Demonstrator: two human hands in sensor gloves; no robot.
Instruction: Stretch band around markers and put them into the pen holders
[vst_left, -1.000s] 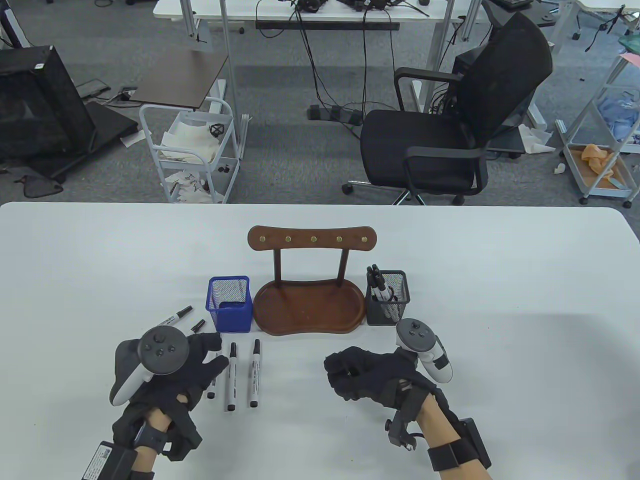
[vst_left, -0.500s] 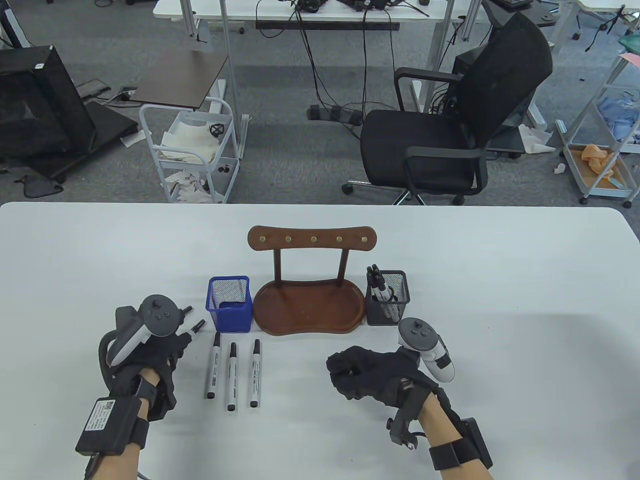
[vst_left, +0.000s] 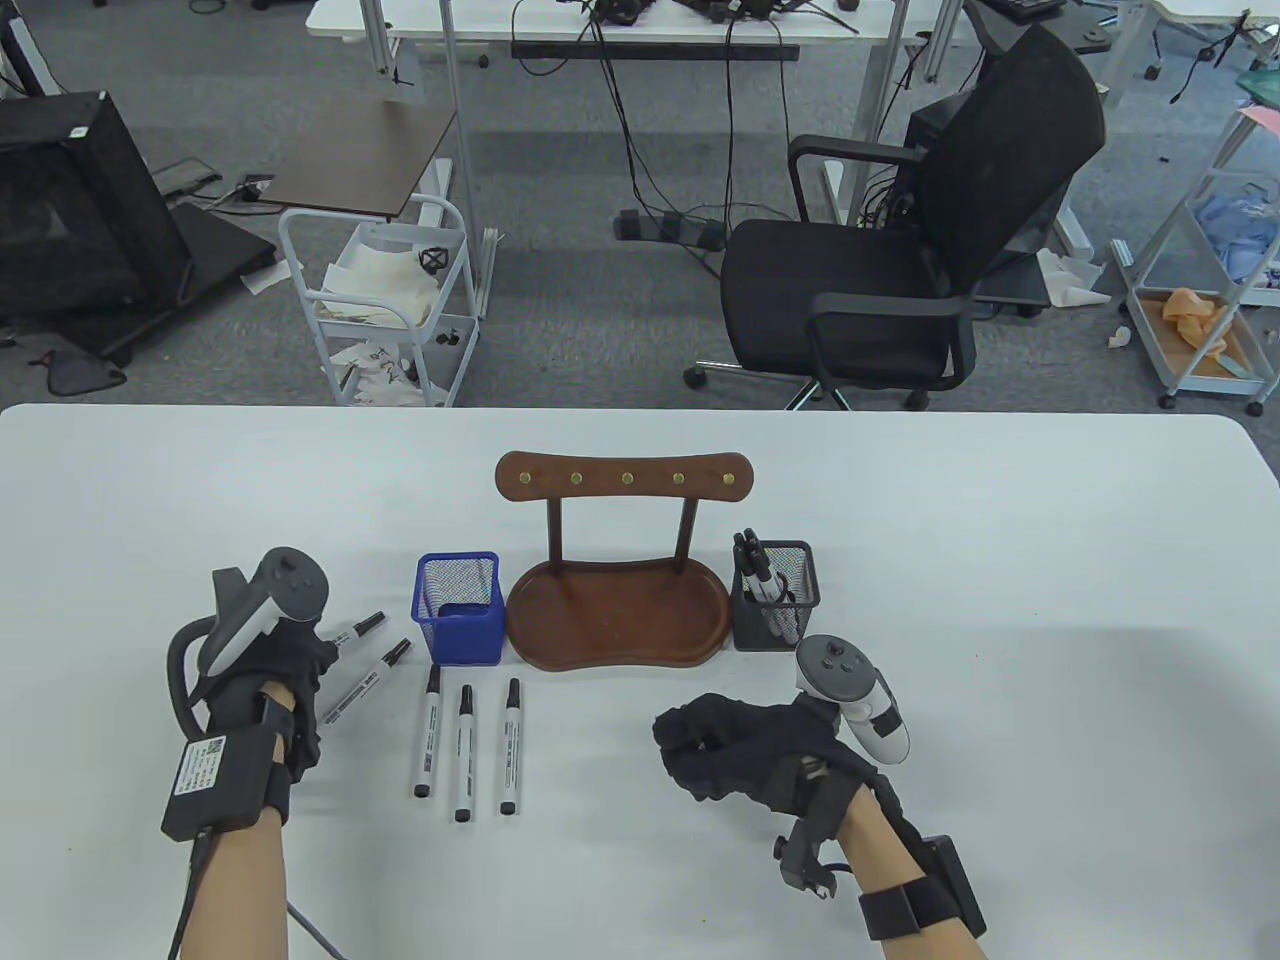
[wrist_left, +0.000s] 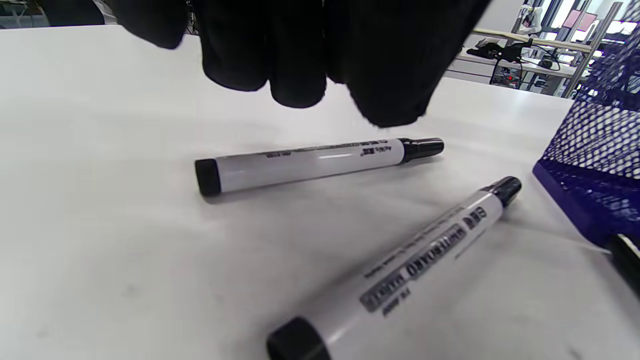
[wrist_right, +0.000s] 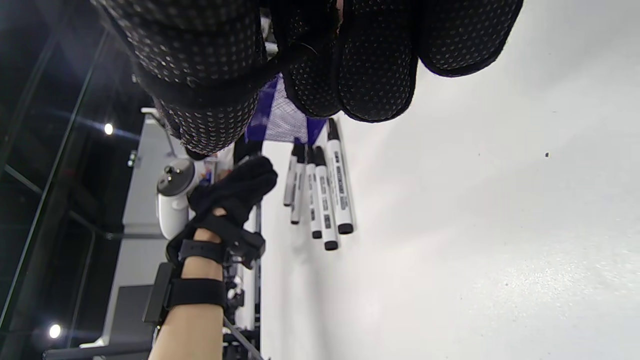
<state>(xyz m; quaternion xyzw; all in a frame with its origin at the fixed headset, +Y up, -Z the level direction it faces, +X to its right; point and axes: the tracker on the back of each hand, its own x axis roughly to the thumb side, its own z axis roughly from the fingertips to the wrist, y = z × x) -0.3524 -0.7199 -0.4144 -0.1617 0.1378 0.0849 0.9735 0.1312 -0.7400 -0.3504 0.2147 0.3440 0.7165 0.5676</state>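
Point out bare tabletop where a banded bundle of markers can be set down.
Bare: the white table right of the black mesh pen holder, and the strip behind the brown wooden tray stand. Crowded: five loose white markers between the left hand and blue mesh pen holder.

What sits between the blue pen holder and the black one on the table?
In the table view, a brown wooden tray stand sits between the blue pen holder and the black pen holder, which already contains markers.

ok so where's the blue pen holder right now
In the table view the blue pen holder stands left of centre, just left of the wooden tray, with loose markers lying in front of it.
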